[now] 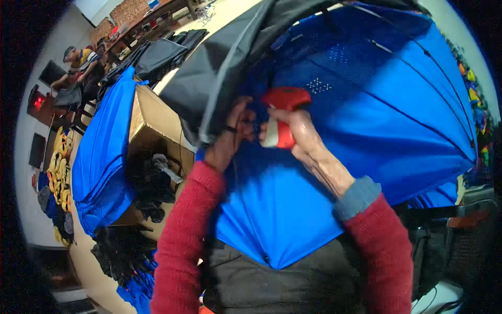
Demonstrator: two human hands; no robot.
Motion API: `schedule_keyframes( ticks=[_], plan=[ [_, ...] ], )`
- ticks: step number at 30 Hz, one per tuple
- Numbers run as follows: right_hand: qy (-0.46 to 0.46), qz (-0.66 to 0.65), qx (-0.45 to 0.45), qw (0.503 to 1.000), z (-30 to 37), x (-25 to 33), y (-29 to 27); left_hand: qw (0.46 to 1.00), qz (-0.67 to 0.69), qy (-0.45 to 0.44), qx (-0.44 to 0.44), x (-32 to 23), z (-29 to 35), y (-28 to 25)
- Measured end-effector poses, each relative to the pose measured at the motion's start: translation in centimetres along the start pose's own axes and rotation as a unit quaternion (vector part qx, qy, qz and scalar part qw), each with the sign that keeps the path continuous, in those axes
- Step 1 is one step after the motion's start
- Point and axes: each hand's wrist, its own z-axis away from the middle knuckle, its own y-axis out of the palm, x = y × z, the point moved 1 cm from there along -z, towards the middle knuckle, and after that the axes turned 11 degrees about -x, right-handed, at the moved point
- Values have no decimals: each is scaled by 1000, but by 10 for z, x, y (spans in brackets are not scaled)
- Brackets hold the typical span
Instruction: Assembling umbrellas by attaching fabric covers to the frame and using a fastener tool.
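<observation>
A blue umbrella (397, 152) lies spread in front of me with its ribbed inside facing up. My right hand (302, 128) is wrapped round a red and white pistol-shaped hand tool (286, 98), held over the shaded middle of the umbrella. Close to the tool's left side is my left hand (243, 121), its fingers curled inward; what they hold, if anything, is hidden. Black umbrella cloth (201, 78) with a grey edge hangs beside the left wrist. The tool's working end cannot be made out.
An open cardboard box (157, 112) with dark items inside stands at the left, blue cloth (104, 157) draped over its side. Black folded cloth (157, 55) lies behind it. Another person (81, 65) is at the far left. A dark chair (444, 235) stands at the right.
</observation>
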Motion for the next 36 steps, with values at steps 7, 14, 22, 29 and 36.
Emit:
schedule_keyframes(
  ticks=[7,14,22,29,36],
  plan=[
    [38,37,15,998,107,1,-13,964,191,-180,38,-36,94,-9],
    [56,77,-2,995,127,-18,-18,963,129,-212,105,-5,158,-6],
    [9,157,-13,988,123,-26,-20,977,27,-204,51,35,123,-3],
    [22,142,-49,988,113,-37,-25,972,18,-226,53,28,126,-3],
    [39,129,-36,990,110,-46,-26,976,25,-204,67,33,126,-6]
  ],
)
